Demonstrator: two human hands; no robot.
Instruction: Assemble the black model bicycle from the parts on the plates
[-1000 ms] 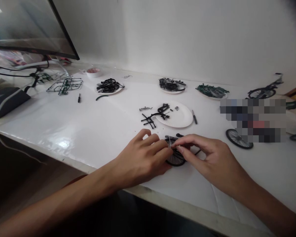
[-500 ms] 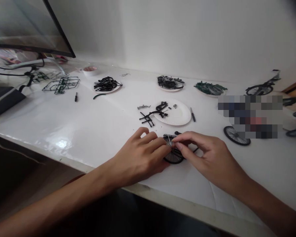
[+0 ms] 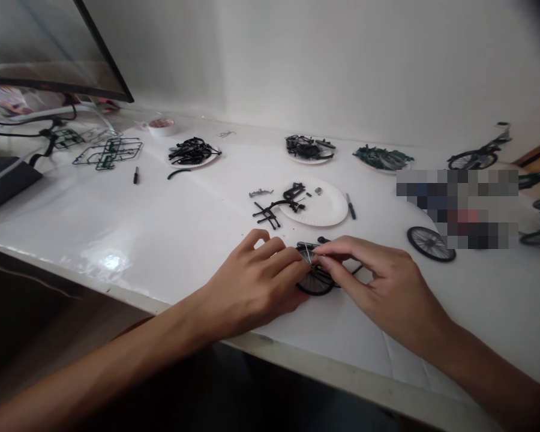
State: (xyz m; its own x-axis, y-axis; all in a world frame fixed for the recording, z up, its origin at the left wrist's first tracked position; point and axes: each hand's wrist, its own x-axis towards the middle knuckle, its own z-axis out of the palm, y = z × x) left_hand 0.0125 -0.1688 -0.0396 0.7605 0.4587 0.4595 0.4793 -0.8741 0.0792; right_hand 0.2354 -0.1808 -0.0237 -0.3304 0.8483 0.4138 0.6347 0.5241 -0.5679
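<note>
Left hand (image 3: 252, 277) and right hand (image 3: 380, 282) pinch a spoked wheel (image 3: 315, 284). Another wheel (image 3: 431, 244) lies done; plates (image 3: 328, 211) of parts (image 3: 191, 151) remain

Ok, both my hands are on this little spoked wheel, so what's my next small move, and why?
Probably pin the black model bicycle wheel down with your left hand while your right fingertips work at the spokes: both hands meet there, and the spokes look thin enough to bend easily.

Bare slender forearms (image 3: 99, 375) run into a long-fingered left hand (image 3: 252, 282) and right hand (image 3: 380, 282), their nails (image 3: 324, 261) trimmed short
</note>
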